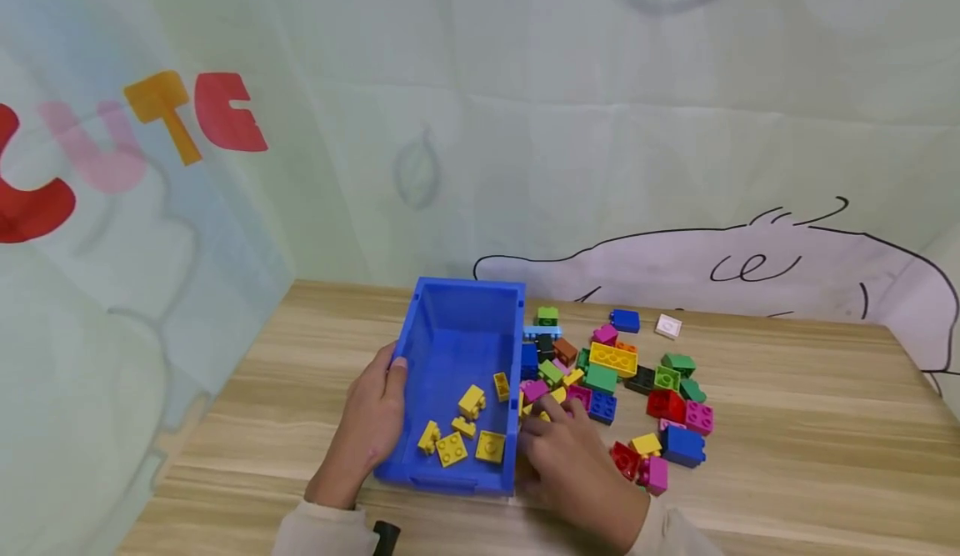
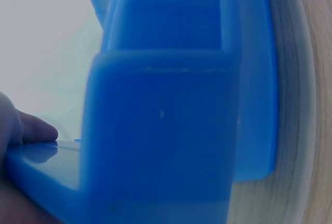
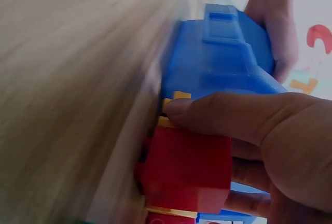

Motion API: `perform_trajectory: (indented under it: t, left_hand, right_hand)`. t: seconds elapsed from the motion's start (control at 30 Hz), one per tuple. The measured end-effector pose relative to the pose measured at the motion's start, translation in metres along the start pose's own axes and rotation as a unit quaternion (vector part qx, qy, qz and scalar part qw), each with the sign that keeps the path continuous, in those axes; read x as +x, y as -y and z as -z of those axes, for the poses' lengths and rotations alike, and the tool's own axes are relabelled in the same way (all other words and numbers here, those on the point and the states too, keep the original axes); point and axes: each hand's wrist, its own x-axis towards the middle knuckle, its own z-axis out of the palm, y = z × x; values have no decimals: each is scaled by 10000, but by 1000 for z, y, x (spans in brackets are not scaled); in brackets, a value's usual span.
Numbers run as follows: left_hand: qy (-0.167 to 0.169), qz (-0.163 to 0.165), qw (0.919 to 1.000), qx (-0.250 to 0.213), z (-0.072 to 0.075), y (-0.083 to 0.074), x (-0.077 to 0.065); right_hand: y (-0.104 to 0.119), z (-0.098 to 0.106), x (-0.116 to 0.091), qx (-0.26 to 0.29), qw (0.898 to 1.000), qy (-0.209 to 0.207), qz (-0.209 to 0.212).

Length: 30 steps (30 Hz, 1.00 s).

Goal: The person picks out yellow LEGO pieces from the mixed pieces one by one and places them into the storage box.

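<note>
A blue plastic bin (image 1: 457, 348) stands on the table with several yellow toy bricks (image 1: 452, 449) lying in its near half. My left hand (image 1: 375, 414) grips the bin's left rim, thumb on the inner side. In the left wrist view the blue bin wall (image 2: 161, 136) fills the middle. Just outside the bin's right wall, my right hand (image 1: 573, 464) reaches into the loose pile with curled fingers. Its thumb (image 3: 207, 111) presses a yellow brick (image 3: 181, 95) low beside the bin; the other fingertips are partly hidden. A red brick (image 3: 187, 164) stands in front of these fingers.
Right of the bin spreads a mixed pile with a green brick (image 1: 601, 378), a long yellow brick (image 1: 613, 359), a blue brick (image 1: 682, 446) and several others. A white piece (image 1: 668, 326) lies near the back edge. Printed cloth (image 1: 360, 147) hangs behind the wooden table (image 1: 810, 439).
</note>
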Motion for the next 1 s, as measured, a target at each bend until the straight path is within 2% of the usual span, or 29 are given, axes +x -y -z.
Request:
perform_trajectory:
  t: [0.3,0.47,0.63,0.83,1.0]
  left_hand:
    - [29,56,10000,-7,1,0,-1]
    - [3,50,10000,-5,2,0,-2]
    - [-13,31,10000,18,2,1,-2]
    - [-4,22,10000,24,2,0,-1]
    - [14,1,10000,29,1,-1,0]
  right_hand:
    - [-2,-2,-4,80,9999,-92,0]
    - [-3,-1,-8,384,9991,-191,-39]
    - [-3,9,-12,713,9966,-397,-140]
    - [-2,23,-18,651,9956,-666,-133]
    - [-1,45,-25,568,9919,-1103,-264]
